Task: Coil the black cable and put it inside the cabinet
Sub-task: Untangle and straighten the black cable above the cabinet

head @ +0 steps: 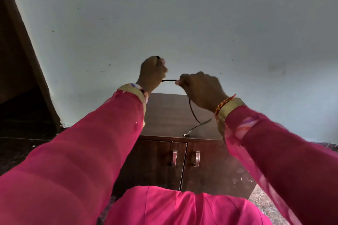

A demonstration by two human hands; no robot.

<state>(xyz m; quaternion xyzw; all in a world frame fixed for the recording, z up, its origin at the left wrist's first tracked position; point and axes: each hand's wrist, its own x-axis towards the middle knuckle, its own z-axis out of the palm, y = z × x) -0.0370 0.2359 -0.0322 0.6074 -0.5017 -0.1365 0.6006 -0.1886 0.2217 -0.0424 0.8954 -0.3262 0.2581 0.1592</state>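
Evidently, coiling is only beginning. Left hand (pixel 152 71) is gripping the black cable (pixel 193 109) in a closed fist, fingers curled around it; right hand (pixel 199 88) is pinching the same cable between closed fingertips, a short span running between the two hands. No finished loops are showing. The free end, with its metal plug (pixel 185 134), is trailing onto the top of the cabinet (pixel 168 113). Both doors (pixel 157 162) are standing closed, so opening and stowing are remaining.
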